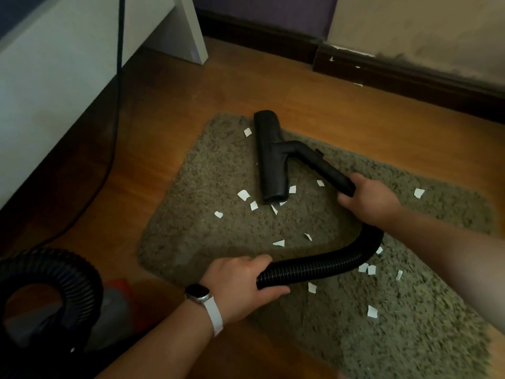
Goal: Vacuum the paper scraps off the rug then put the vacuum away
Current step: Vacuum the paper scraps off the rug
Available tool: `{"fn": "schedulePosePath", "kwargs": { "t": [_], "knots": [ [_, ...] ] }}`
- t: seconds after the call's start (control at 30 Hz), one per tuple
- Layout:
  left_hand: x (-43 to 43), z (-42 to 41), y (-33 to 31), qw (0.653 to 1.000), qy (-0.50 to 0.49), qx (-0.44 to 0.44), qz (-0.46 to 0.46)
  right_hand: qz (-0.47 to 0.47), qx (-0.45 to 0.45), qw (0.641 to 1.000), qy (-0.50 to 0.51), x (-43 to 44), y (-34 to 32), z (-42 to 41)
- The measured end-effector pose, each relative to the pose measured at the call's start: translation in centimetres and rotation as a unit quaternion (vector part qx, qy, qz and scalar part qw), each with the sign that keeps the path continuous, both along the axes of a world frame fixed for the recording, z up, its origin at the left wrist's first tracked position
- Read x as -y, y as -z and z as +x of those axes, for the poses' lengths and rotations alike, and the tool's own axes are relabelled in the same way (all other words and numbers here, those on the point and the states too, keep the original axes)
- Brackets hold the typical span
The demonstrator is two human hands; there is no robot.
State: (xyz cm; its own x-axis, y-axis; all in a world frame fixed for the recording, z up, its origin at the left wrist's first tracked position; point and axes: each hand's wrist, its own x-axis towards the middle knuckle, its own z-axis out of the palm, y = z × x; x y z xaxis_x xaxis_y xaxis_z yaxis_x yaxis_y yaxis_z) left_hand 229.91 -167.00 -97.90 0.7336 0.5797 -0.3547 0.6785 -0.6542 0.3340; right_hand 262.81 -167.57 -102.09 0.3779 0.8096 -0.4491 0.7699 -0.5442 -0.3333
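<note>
A shaggy olive rug (pixel 218 173) lies on the wooden floor, strewn with several white paper scraps (pixel 243 195). The black vacuum floor head (pixel 269 157) rests flat on the rug's far part. My right hand (pixel 369 199) grips the black rigid tube just behind the head. My left hand (pixel 240 285), with a white watch on the wrist, grips the black ribbed hose (pixel 328 265), which curves between my two hands. The vacuum body (pixel 114 305) sits at the lower left, dark and partly cut off, with more hose looped over it.
A white furniture piece (pixel 68 58) stands at the left, and a black power cord (pixel 113 138) runs down beside it onto the floor. Dark skirting board (pixel 410 75) lines the far wall. Bare wooden floor (pixel 355 116) surrounds the rug.
</note>
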Motion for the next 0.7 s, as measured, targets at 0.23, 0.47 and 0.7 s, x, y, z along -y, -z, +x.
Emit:
{"fn": "schedulePosePath", "kwargs": {
  "t": [0.23,0.47,0.7],
  "knots": [
    [-0.5,1.0,-0.3,1.000,0.004,0.018,-0.008,0.060,-0.039,0.993,-0.092,-1.8,-0.8,0.6],
    [-0.5,1.5,-0.6,0.999,-0.005,0.020,-0.025,0.035,0.015,0.983,-0.181,-3.4,-1.5,0.2],
    [-0.2,2.0,-0.5,0.999,-0.003,0.007,-0.034,0.033,0.052,0.982,-0.181,-2.5,-1.2,1.1]
  ]
}}
